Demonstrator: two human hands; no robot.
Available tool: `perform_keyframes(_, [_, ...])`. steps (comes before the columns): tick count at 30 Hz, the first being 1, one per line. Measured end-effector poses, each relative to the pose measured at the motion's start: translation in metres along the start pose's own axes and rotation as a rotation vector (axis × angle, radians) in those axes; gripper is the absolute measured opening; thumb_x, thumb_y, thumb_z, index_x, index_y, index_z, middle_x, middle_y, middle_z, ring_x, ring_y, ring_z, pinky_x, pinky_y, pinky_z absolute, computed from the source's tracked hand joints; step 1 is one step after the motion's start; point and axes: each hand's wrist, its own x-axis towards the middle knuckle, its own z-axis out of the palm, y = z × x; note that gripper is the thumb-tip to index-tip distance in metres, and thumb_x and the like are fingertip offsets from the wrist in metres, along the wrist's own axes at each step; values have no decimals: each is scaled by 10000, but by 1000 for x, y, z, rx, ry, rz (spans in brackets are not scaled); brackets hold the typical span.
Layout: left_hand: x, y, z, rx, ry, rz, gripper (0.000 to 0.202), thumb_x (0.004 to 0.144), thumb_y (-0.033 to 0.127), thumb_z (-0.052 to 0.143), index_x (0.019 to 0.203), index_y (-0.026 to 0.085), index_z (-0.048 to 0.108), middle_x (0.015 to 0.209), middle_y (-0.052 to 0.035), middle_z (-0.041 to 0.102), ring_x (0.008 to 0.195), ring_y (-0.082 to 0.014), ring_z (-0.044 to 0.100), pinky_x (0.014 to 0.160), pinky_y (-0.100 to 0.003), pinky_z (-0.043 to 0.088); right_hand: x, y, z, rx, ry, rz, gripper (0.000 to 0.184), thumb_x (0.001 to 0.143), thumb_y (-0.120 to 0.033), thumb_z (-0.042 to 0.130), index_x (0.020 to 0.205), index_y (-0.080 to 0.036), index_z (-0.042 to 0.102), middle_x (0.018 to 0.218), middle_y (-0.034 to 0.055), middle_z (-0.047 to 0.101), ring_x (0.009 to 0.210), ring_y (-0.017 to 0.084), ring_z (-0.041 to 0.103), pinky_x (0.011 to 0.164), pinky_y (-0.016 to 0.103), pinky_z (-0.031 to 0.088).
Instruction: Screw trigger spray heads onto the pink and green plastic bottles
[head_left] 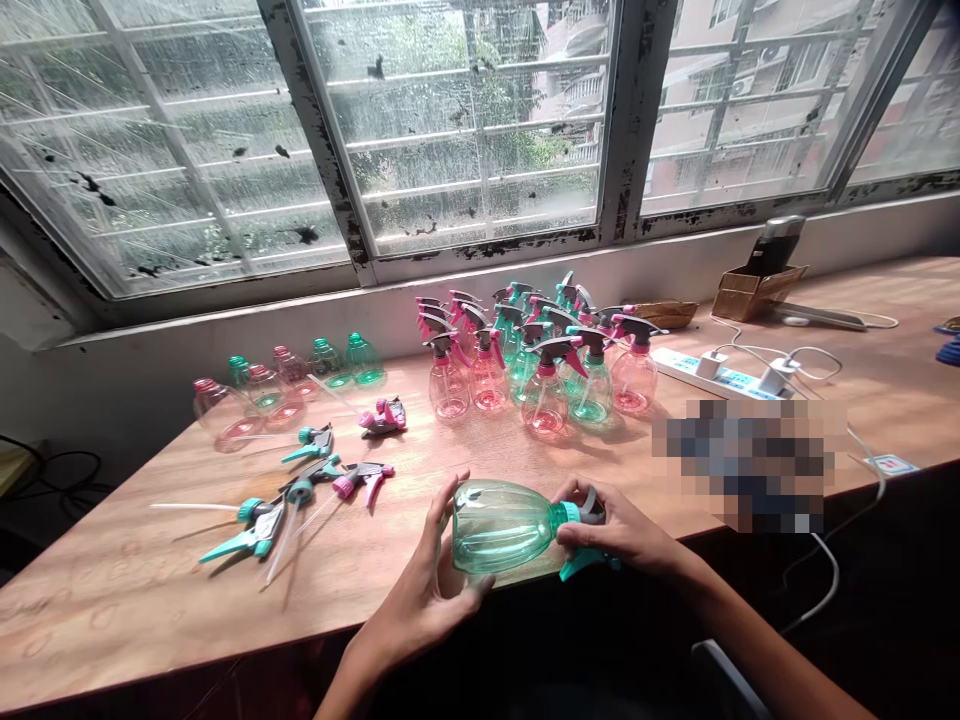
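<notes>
A clear green spray bottle lies sideways in the air over the table's front edge, held between both hands. My left hand cups its base, thumb below and fingers behind. Around the teal collar and grey-and-teal trigger head my right hand is closed; the head sits at the bottle's neck. Loose trigger heads lie on the table to the left, among them a teal one and a pink one, with thin white tubes attached.
Several spray bottles with heads stand grouped at the table's middle back. Open-necked bottles stand at the left. A white power strip with cables, a cardboard box and a pixelated patch are at the right.
</notes>
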Motion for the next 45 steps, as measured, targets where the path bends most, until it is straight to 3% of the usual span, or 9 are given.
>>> perform_keyframes(6, [2, 6, -1, 13, -25, -15, 905, 947, 256, 648, 1598, 385, 32, 1700, -95, 86, 1504, -358, 291, 1212, -511, 302, 0, -4, 2, -9, 15, -1, 421, 713, -407, 895, 965, -202, 627, 855, -18, 670, 681, 163, 688, 623, 265, 545])
perform_keyframes(10, [2, 2, -1, 22, 5, 4, 913, 938, 241, 643, 1599, 381, 30, 1685, -94, 112, 1523, -377, 219, 1179, -500, 365, 0, -4, 1, -25, 20, 10, 422, 722, -428, 882, 963, -204, 618, 798, -15, 710, 673, 187, 710, 623, 279, 549])
perform_keyframes(17, [-1, -7, -2, 46, 22, 47, 788, 959, 268, 628, 1566, 403, 145, 1703, -71, 7, 1542, -349, 169, 1177, -492, 353, -1, -3, 0, 7, 3, 16, 395, 764, -413, 857, 979, -201, 604, 735, -12, 736, 660, 192, 724, 623, 281, 554])
perform_keyframes(21, [0, -3, 0, 24, 14, 66, 766, 973, 269, 618, 1560, 400, 144, 1704, -97, 17, 1528, -342, 230, 1189, -505, 333, 0, -2, 1, -13, 13, 18, 408, 742, -410, 876, 977, -200, 616, 758, -21, 714, 662, 181, 713, 625, 271, 541])
perform_keyframes(26, [0, 3, 0, 72, 13, 22, 909, 948, 260, 651, 1590, 403, 24, 1704, -92, 74, 1545, -350, 163, 1220, -531, 268, 0, -2, 2, 14, 11, 13, 408, 721, -386, 895, 966, -207, 624, 816, -37, 680, 673, 162, 699, 633, 263, 544])
perform_keyframes(28, [0, 4, -1, 67, -3, 2, 923, 961, 269, 626, 1594, 395, -33, 1706, -87, 59, 1537, -344, 198, 1220, -521, 275, 0, -2, 2, 15, 10, 5, 399, 726, -376, 894, 966, -208, 623, 819, -39, 681, 672, 158, 699, 625, 255, 541])
perform_keyframes(31, [1, 3, -2, 77, -19, 4, 882, 963, 256, 609, 1598, 385, 10, 1701, -77, 54, 1520, -343, 250, 1212, -494, 304, 0, -3, 1, 5, 3, 4, 388, 748, -374, 879, 972, -202, 613, 789, -28, 703, 674, 166, 710, 622, 255, 539])
perform_keyframes(36, [1, -3, -3, 138, 29, 36, 833, 947, 212, 619, 1579, 409, 114, 1699, -36, -9, 1555, -350, 67, 1238, -527, 204, 1, -2, 1, 0, -3, 6, 390, 765, -398, 859, 981, -199, 602, 742, -17, 727, 656, 180, 719, 615, 268, 545])
perform_keyframes(45, [1, -5, -1, 44, 1, 67, 739, 991, 226, 580, 1547, 394, 123, 1702, -106, 16, 1542, -332, 173, 1215, -514, 272, 0, -3, 1, 7, -3, -7, 377, 773, -356, 864, 988, -186, 605, 768, -21, 723, 660, 151, 709, 608, 230, 522])
